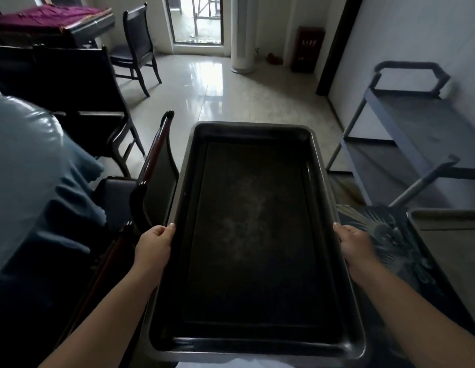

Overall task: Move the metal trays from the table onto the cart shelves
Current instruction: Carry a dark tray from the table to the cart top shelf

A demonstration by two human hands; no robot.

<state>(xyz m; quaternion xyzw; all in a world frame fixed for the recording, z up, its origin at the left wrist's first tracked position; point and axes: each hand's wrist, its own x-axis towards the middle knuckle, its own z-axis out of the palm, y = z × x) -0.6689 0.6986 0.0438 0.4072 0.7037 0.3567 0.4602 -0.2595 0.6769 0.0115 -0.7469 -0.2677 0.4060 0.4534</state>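
Both hands (154, 245) (355, 248) grip the metal tray (255, 235), fingers hidden beneath its rim

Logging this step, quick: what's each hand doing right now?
Left hand: closed on the metal tray's left rim.
Right hand: closed on the tray's right rim.

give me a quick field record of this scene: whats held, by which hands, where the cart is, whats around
held item: dark metal tray, empty, roughly level
left hand: grips the tray's left long rim
right hand: grips the tray's right long rim
cart: grey, to the right by the wall, visible shelves bare
second tray: lower right, partly out of frame
chairs: dark wooden, to the left
floor: glossy pale tile
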